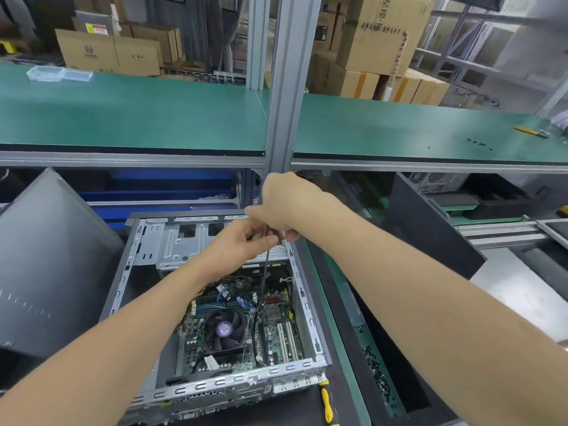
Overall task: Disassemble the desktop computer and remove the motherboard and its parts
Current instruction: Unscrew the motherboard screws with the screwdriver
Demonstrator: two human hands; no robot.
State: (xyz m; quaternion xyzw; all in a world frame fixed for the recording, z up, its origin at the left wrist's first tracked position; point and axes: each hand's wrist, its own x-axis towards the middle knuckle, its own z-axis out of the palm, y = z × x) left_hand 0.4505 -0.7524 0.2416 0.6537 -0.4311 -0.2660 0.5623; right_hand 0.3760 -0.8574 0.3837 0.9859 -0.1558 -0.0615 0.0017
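An open desktop case (pixel 302 290) lies on the bench with its side panel off. Inside, the green motherboard (pixel 276 330) carries a black CPU fan (pixel 224 330) with a purple label. A silver drive cage (pixel 181 241) fills the far end. Above the case my left hand (pixel 242 244) and my right hand (pixel 285 207) meet on a long screwdriver (pixel 263 278). The black and orange handle sits between their fingers. Its thin shaft runs down to the board beside the fan. The tip is hard to make out among the parts.
A grey case panel (pixel 52 259) leans at the left. Another yellow-handled screwdriver (pixel 326 404) lies at the case's near right corner. A tray of several dark screws (pixel 379 376) sits to the right. A green shelf (pixel 132 115) and a metal post (pixel 285 87) stand behind.
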